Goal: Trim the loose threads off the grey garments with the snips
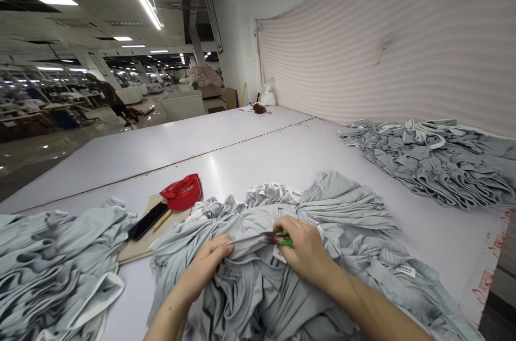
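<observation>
Light grey garments (250, 287) lie heaped in front of me on the table. My left hand (212, 255) pinches an edge of the grey cloth between thumb and fingers. To its right, my right hand (300, 244) is closed around small green-handled scissors (284, 239). Their dark blades point left toward the stretched cloth, slightly blurred. A white label shows just below the scissors, partly hidden by my right hand.
Grey garment piles lie at the left (52, 276) and far right (439, 164) of the white table (250, 139). A red cap (183, 193), black phone (149, 220) and yellow pen (162, 220) rest on cardboard. A person (108, 95) walks at the far left.
</observation>
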Motion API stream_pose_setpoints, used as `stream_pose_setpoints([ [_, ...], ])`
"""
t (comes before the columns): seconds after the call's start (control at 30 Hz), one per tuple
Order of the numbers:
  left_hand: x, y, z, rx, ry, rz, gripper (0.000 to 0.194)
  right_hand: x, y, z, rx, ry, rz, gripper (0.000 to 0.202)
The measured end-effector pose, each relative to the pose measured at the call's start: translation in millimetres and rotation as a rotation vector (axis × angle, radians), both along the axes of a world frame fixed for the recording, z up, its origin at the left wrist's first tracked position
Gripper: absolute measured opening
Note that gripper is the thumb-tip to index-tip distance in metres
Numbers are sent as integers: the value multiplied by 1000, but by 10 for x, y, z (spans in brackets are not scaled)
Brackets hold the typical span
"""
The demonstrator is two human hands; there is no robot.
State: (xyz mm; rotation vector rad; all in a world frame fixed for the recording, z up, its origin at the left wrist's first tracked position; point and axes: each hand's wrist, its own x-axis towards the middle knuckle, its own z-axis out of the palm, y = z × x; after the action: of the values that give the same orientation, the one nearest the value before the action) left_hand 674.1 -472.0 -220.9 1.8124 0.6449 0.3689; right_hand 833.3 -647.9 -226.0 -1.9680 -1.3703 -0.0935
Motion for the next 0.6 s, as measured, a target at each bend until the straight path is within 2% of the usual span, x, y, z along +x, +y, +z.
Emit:
stream_pose_setpoints([
  [0.07, -6, 4, -80, -135, -19, 130, 15, 44, 60, 0, 4, -127, -58, 27],
  [0.13, -2, -3, -164, -244, -36, 220, 21, 50, 95, 21, -52, -148, -44, 26],
  [0.3, -1, -26, -262, -394, -44, 249, 39, 6, 13, 121, -111, 204, 174, 16],
  [0.37, 5, -49, -229, -376, -32, 180, 44, -3, -24, 145, -101, 235, 177, 13],
  [0.43, 46, -106, -155, -269, 6, 14, 47, -3, -28, 154, -76, 232, 153, 14],
  [0.5, 135, -197, -62, -49, 58, -106, 58, 13, -5, 156, -22, 301, 183, 14],
  [0.53, 193, -247, -17, 90, 69, -108, 60, 31, 9, 157, 15, 364, 227, 15],
  [0.6, 315, -329, 48, 335, 26, -25, 41, 89, 34, 156, 98, 482, 338, 15],
])
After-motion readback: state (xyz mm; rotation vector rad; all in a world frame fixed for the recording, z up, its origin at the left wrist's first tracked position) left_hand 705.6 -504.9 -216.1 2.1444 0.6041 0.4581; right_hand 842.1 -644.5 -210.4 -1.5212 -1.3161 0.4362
